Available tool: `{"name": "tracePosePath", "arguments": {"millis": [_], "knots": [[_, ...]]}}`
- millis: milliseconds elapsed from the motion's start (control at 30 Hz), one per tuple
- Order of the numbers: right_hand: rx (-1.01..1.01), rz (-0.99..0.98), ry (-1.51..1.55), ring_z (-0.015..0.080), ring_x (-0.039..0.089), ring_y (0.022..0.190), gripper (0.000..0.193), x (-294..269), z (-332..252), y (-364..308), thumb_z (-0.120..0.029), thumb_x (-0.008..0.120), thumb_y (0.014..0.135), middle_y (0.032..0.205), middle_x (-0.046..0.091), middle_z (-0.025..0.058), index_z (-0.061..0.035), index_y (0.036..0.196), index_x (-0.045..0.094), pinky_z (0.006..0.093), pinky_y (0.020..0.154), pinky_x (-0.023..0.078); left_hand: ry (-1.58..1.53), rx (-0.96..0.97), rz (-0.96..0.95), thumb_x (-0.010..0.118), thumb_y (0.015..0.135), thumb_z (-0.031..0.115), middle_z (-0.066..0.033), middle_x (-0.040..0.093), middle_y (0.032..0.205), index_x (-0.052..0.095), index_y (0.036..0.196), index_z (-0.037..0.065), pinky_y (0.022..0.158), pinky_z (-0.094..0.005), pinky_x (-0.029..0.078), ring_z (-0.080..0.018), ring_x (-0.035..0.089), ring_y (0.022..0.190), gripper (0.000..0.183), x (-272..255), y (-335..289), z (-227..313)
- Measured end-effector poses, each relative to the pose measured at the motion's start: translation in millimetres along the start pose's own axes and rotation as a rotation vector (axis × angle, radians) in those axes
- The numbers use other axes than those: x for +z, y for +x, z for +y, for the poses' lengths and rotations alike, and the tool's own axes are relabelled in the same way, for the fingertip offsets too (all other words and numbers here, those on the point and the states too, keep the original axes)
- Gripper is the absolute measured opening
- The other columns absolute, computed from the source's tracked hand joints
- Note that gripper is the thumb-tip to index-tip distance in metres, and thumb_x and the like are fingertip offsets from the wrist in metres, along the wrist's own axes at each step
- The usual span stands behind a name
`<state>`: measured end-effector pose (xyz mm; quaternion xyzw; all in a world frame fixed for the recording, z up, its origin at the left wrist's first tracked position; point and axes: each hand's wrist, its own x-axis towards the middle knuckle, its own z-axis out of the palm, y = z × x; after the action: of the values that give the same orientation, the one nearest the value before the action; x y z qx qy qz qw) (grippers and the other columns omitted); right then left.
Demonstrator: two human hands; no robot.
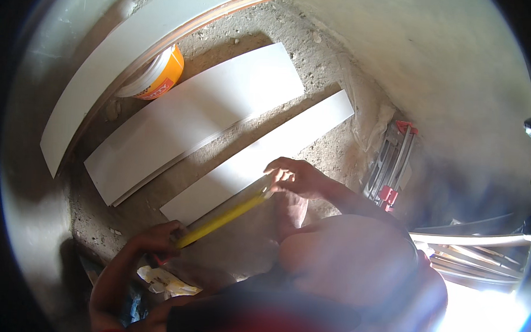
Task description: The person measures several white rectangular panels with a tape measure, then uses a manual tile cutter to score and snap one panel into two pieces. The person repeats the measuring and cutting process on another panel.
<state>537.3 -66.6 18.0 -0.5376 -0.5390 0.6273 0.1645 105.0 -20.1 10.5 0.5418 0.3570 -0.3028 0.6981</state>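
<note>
Head view: yellow tape [219,223] stretched straight, just beside thin board [257,157], on its near side. Left grip [159,238] closed round tape's low end; right grip [298,176] pinching other end. Wide boards [194,125] past thin board, bucket [170,72] farther past. Tool [388,161] right of thin board.

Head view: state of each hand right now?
Left hand: closed, holding the near end of the yellow measuring tape.
Right hand: closed, fingers pinching the tape's far end.
</note>
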Motion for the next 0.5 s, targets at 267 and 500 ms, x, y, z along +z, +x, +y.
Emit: {"name": "tracePosePath", "arguments": {"millis": [267, 500], "knots": [[0.516, 1.05, -0.427, 0.0265, 0.059, 0.106, 0.069, -162, 104, 6, -0.05, 0.07, 0.08, 0.124, 0.053, 0.0148, -0.0022, 0.125, 0.048, 0.0417, 0.087, 0.049, 0.011, -0.394, -0.003, 0.076, 0.063, 0.007, -0.0107, 0.06, 0.109, 0.049, 0.12, 0.011, 0.074, -0.0365, 0.053, -0.0219, 0.062, 0.095, 0.063, 8, -6, 29], [0.339, 0.958, -0.458, 0.0273, 0.062, 0.098, 0.056, -203, 149, -6, -0.044, 0.073, 0.078, 0.1, 0.067, 0.0184, 0.0017, 0.108, 0.061, 0.0375, 0.085, 0.048, 0.229, 0.331, 0.175, 0.076, 0.064, 0.007, -0.013, 0.055, 0.116, 0.05, 0.121, 0.007, 0.083, -0.0368, 0.051, -0.0262, 0.059, 0.101, 0.062, 38, -9, -54]]}}
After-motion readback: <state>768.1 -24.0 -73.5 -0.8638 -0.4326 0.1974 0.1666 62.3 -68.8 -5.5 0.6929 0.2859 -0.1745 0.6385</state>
